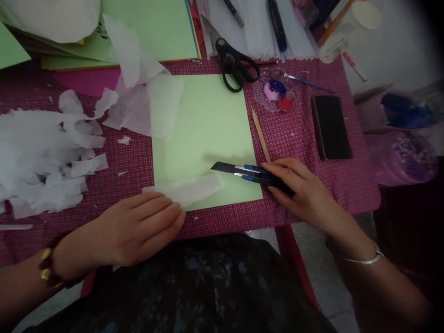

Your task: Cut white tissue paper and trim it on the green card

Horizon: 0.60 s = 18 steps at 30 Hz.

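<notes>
My right hand (298,187) is wrapped round a box cutter (249,172), its dark blade out and pointing left above a light green sheet (208,120). My left hand (149,226) lies palm down at the sheet's lower left corner, fingers stretched out together over one end of a thin white paper strip (201,188). The strip rests along the sheet's near edge. Translucent tissue paper (164,108) overlaps the sheet's upper left corner. Black-handled scissors (236,64) lie across its upper right corner, and a pencil (260,134) lies just right of it.
Torn white paper pieces (45,157) are heaped on the left. Green sheets (149,27) are stacked at the back. To the right are a clear palette with paint (275,90), a thin brush (308,83) and a dark rectangular block (331,127). Checked cloth (291,138) covers the table.
</notes>
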Available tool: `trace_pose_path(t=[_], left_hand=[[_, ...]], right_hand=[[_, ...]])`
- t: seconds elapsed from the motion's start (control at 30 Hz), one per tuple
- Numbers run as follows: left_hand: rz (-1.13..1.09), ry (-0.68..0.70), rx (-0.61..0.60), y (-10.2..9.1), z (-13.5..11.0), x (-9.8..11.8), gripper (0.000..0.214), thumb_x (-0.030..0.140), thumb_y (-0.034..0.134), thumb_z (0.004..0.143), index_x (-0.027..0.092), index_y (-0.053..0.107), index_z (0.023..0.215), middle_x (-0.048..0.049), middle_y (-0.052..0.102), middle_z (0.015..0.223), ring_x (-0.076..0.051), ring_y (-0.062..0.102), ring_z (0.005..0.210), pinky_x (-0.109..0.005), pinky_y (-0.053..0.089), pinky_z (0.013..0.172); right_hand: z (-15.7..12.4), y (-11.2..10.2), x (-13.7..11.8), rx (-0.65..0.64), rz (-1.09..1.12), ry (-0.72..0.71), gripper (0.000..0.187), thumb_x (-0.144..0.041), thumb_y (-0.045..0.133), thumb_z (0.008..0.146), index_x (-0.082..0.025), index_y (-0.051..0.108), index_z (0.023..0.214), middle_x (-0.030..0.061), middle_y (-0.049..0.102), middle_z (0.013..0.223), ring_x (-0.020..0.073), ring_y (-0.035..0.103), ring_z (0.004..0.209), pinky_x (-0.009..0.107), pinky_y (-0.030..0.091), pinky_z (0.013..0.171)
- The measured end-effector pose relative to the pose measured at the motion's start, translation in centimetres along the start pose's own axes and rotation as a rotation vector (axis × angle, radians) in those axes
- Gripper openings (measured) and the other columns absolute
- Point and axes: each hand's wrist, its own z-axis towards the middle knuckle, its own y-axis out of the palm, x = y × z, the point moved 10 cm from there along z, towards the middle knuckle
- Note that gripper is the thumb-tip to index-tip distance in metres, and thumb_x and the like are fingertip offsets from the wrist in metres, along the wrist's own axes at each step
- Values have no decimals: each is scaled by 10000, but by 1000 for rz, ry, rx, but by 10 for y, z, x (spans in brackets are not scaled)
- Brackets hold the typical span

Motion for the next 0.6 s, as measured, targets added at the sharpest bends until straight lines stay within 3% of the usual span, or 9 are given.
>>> trace_pose_path(t=[0.27,0.6], left_hand=[[7,-23,13,3,0,-1,227,79,468,942,146,650,1061,-63,690,993,-209,619,927,-367,528,851],[-66,-159,42,8,5,-26,269,73,461,930,173,656,1086,-79,689,957,-216,621,870,-357,548,758]], right_hand=[[1,7,-13,-71,-88,-91,466,-119,548,915,-238,512,1364,107,599,1237,258,586,1139,449,522,964],[-2,8,-13,-143,-86,-87,466,-107,538,912,-215,519,1365,115,604,1233,259,587,1117,440,516,957]])
